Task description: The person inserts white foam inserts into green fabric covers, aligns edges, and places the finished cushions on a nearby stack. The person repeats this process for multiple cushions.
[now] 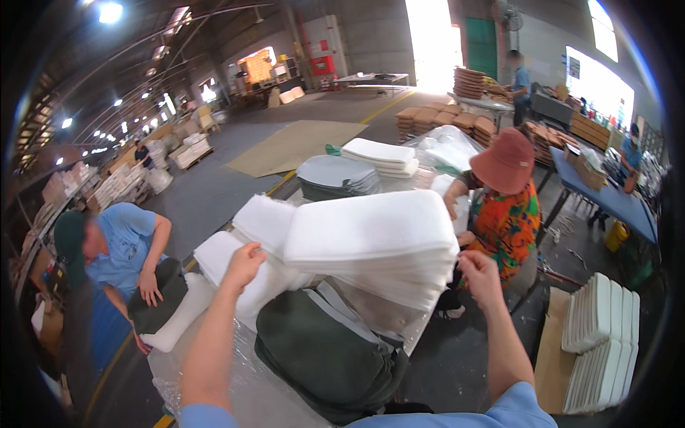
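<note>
A tall stack of white padding sheets [371, 225] with rounded corners stands on the plastic-covered table in front of me. My left hand [245, 265] is closed, held over more white padding [214, 253] left of the stack. Whatever its curled fingers hold, if anything, does not show. Close to the stack's right corner, my right hand [479, 277] is pinched, and its fingertips hide what may be between them. Dark green fabric covers [314, 349] lie in a pile between my forearms.
At left, a co-worker in a blue shirt [128, 239] handles a dark green cover and white pad. Another in a red hat [506, 160] stands right of the stack. Grey pieces [339, 175] are piled behind. White cushions [603, 335] stand on cardboard at lower right.
</note>
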Available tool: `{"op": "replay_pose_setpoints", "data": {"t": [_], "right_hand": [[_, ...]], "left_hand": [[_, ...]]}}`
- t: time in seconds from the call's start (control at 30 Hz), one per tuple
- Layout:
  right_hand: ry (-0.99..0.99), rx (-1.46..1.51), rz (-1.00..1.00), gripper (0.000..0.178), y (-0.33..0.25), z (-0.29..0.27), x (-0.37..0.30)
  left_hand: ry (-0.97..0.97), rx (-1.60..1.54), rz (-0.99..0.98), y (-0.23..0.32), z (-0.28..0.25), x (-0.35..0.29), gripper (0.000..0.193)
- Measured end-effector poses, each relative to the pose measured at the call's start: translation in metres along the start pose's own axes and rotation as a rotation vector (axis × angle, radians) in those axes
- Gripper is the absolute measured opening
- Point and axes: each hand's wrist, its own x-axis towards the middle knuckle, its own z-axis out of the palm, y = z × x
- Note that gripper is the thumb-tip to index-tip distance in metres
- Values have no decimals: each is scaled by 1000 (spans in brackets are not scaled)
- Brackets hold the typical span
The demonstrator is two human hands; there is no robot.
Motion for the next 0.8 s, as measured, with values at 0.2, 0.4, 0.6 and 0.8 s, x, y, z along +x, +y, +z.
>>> {"op": "replay_pose_setpoints", "data": {"t": [0.2, 0.4, 0.6, 0.8], "right_hand": [[2, -281, -112, 27, -4, 5, 106], [-77, -220, -2, 31, 3, 4, 121], [-126, -9, 182, 31, -2, 1, 133], [-168, 112, -5, 30, -46, 3, 100]], "left_hand": [[-77, -116, -217, -11, 65, 65, 51], [-223, -199, -420, -2, 66, 86, 45], [-144, -352, -244, 18, 71, 82, 38], [-11, -382, -24, 29, 13, 24, 35]]}}
